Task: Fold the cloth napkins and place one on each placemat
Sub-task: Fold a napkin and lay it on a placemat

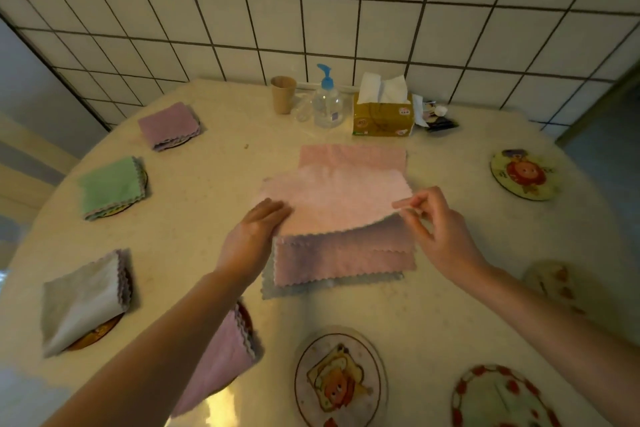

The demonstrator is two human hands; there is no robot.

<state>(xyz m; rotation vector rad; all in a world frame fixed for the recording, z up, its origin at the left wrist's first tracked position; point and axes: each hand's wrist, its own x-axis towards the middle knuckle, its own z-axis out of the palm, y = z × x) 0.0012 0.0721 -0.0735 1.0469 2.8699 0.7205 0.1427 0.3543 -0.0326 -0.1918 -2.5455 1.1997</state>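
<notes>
A pink napkin (339, 194) is lifted and partly folded over at the table's middle. My left hand (256, 232) grips its left edge and my right hand (433, 222) pinches its right corner. Under it lies a small stack of flat napkins (343, 260), pink on top and pale blue at the bottom. Folded napkins rest on round placemats along the left: purple (169, 125), green (110, 187), grey (83, 302), and a pink one (218, 360) partly hidden by my left forearm. Bare placemats lie at the right (524, 175), (554, 282) and near me (339, 378), (498, 395).
At the table's far edge against the tiled wall stand a brown paper cup (283, 94), a pump bottle (327, 104), a yellow tissue box (382, 114) and some small dark items (438, 120). The round table (225, 166) ends close on the left and right.
</notes>
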